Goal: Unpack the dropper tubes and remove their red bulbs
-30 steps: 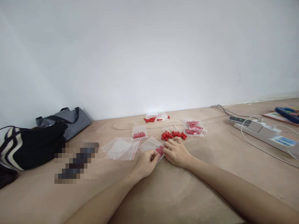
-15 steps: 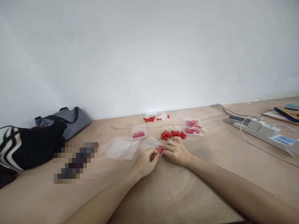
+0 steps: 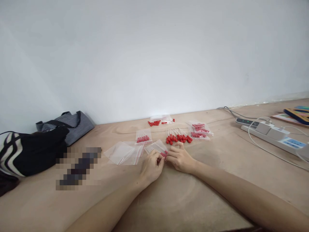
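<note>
Now, line by line:
Left hand: the left hand (image 3: 151, 167) rests on the wooden table (image 3: 198, 196), fingers curled in and pinched on the near edge of a small clear bag (image 3: 156, 147).
Right hand: the right hand (image 3: 180, 158) meets the left at the same bag, thumb and forefinger closed on its corner, the other fingers loosely bent.
Bag in hand: it lies flat on the table with red-capped pieces at its near end, between the two hands.
Loose pieces: a row of red-tipped pieces (image 3: 178, 138) lies just beyond the right hand.
Empty bags: clear bags (image 3: 123, 153) lie just left of the held one.
Filled bags: one (image 3: 143, 136) behind, a stack (image 3: 199, 129) to the right.
Edges: a striped bag (image 3: 70, 124) at left, a power strip (image 3: 272, 137) at right.
</note>
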A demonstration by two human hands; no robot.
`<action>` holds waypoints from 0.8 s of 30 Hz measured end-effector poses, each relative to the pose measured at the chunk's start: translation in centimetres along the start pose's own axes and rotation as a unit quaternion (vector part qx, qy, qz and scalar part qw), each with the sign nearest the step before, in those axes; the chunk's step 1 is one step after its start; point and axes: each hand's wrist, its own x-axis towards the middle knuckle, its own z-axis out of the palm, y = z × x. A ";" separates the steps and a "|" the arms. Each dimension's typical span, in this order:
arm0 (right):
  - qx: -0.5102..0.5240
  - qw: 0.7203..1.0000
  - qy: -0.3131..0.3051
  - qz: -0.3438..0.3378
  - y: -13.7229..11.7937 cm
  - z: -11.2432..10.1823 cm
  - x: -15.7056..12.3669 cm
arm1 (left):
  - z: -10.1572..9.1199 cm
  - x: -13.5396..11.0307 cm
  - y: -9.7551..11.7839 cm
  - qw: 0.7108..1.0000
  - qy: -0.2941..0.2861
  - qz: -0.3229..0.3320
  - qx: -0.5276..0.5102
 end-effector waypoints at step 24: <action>0.113 0.957 -0.187 0.193 2.4 -3.5 -1.3 | -3.0 -0.2 -2.9 0.982 -0.148 0.098 0.067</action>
